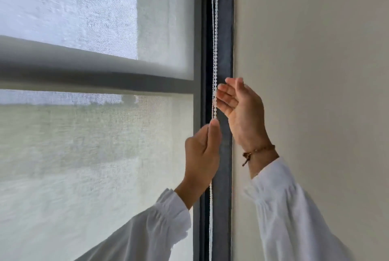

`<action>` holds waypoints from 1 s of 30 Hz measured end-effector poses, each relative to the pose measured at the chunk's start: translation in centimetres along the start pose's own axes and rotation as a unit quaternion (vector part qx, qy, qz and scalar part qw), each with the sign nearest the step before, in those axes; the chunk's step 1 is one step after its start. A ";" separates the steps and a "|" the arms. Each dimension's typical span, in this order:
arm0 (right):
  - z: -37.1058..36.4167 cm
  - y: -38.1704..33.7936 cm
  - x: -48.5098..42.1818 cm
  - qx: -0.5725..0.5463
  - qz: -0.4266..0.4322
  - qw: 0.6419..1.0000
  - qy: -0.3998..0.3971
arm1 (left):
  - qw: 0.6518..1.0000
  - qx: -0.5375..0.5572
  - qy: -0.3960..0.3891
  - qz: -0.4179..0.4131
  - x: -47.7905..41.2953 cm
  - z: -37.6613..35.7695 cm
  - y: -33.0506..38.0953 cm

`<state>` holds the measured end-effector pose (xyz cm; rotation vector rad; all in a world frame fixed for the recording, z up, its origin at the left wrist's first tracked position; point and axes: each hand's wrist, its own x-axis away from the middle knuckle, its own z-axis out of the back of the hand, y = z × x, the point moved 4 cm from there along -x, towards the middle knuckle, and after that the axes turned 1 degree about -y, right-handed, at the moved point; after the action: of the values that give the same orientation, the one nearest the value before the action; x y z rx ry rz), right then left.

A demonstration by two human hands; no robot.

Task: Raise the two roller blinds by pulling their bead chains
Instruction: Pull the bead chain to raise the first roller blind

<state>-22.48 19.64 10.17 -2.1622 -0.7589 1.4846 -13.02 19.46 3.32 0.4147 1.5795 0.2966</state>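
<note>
White gathered sleeves (147, 229) reach up to a blind chain at a window edge.

Beside a plain cream wall (315, 50), a dark window frame (226, 29) borders a sheer woven roller blind (94, 145). The left hand (203, 153) has its grip pinched on the white bead chain (214, 50) hanging along the frame; the right hand (240, 105), wearing a brown cord bracelet (257, 151), is released, fingers spread, fingertips touching the chain just above.

Plain cream wall (315, 50) on the right, matte and evenly lit. Dark grey window frame (226, 29) running vertically against its edge, with a horizontal grey crossbar (84, 79) dividing the panes. Soft overcast daylight through the glass; blurred greenery and pale sky outside
</note>
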 end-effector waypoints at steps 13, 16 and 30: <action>-2.3 -8.0 1.8 0.199 0.186 0.955 0.119 | 0.978 0.078 -0.079 0.177 4.4 -0.3 0.2; -0.7 -6.0 4.6 0.211 0.200 0.951 0.106 | 0.976 0.105 -0.053 0.183 1.2 0.2 2.4; 2.4 5.9 8.6 0.153 -0.014 0.987 -0.055 | 0.990 0.093 0.068 0.085 -7.4 -2.5 7.1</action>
<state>-21.12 20.67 -0.33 -1.8488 -0.5509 1.6000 -14.76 22.80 13.17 0.6884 1.7151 0.3154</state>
